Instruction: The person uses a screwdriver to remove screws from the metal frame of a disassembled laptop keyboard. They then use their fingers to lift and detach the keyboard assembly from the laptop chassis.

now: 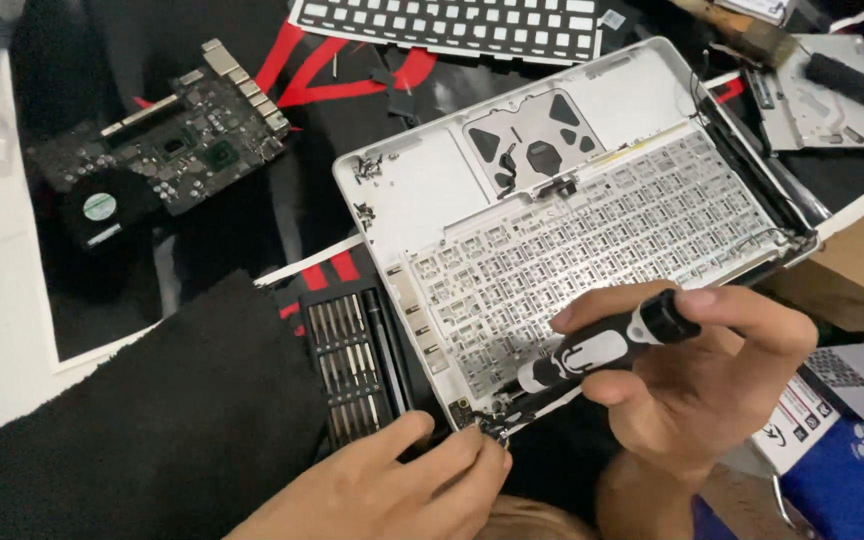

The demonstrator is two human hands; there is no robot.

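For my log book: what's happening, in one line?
right hand: holds screwdriver | left hand: at laptop case corner

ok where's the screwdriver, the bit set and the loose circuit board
screwdriver (592, 357): head view, on the white part of its handle, in the right hand.
bit set (350, 365): head view, on the rows of bits in the black case.
circuit board (187, 140): head view, on the middle of the dark board, upper left.

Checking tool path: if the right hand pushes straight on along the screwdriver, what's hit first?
Likely the near corner of the laptop case, where the left hand fingertips pinch; the right hand aims its screwdriver there. Depth unclear.
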